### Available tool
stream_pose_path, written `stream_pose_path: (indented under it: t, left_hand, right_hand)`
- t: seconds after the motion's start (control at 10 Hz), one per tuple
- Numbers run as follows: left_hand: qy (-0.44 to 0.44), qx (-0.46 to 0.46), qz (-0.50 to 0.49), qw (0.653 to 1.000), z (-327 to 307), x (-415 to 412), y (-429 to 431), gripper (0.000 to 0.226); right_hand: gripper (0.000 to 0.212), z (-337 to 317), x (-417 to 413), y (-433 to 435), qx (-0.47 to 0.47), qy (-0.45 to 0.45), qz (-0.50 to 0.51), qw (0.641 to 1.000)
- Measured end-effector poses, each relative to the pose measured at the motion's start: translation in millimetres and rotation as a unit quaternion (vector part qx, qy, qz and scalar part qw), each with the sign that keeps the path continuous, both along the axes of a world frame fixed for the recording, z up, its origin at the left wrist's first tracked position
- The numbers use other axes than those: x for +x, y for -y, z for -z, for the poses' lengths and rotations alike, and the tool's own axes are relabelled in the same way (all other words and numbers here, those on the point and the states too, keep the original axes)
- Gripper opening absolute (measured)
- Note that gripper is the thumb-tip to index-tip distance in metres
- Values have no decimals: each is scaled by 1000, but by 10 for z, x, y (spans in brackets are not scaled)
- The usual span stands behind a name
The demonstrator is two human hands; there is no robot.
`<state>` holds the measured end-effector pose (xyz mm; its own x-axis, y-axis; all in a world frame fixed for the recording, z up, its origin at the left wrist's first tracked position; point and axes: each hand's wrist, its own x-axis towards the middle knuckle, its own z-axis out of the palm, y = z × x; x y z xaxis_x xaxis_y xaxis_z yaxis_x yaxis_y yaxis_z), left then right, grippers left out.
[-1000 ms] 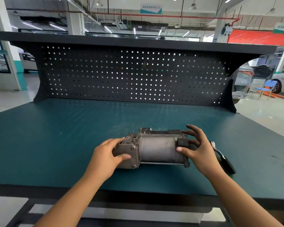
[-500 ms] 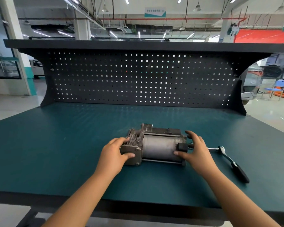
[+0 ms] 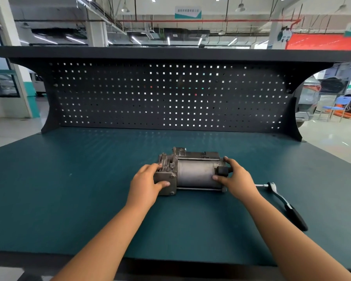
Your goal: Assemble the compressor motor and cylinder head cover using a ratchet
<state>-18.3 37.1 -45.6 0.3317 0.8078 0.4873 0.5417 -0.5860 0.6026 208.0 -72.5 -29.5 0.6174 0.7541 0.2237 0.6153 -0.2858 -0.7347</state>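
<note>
The compressor (image 3: 190, 172) lies on its side near the middle of the green counter (image 3: 69, 189), its long axis running left to right in front of the dark pegboard (image 3: 170, 94). The person's left hand (image 3: 148, 184) clasps the cast bracket end, thumb laid across the near face and fingers (image 3: 157, 166) curled over the top. The right hand (image 3: 236, 179) clasps the opposite end of the motor can, thumb on the front beside a small black block, fingers wrapped round the end cap. Both hands are closed on the part, neither one slack.

The ratchet (image 3: 286, 203) lies untouched on the counter just to the right of the right wrist, its black handle pointing toward the counter's near edge.

It looks a dense lump of metal, rigid and weighty (nothing about it would give under a squeeze). The smooth grey can seems the slippery part, so the ribbed casting and the end cap strike me as the surer places to hold. I would keep one hand pinning the casting whenever the ratchet turns, since a round body like this is apt to roll.
</note>
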Motion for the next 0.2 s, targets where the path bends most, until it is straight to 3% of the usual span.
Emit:
stream_pose_path:
  t: [0.1,0.2]
  left_hand:
    - [-21,-3,12,1000,4,-8,12,54]
    - [-118,-18,47,992,15,-130,144,74]
  right_hand:
    - [81,24,2,60,-15,-1,-21,1000]
    - [70,-137,-10,346,63,-18,-2,998]
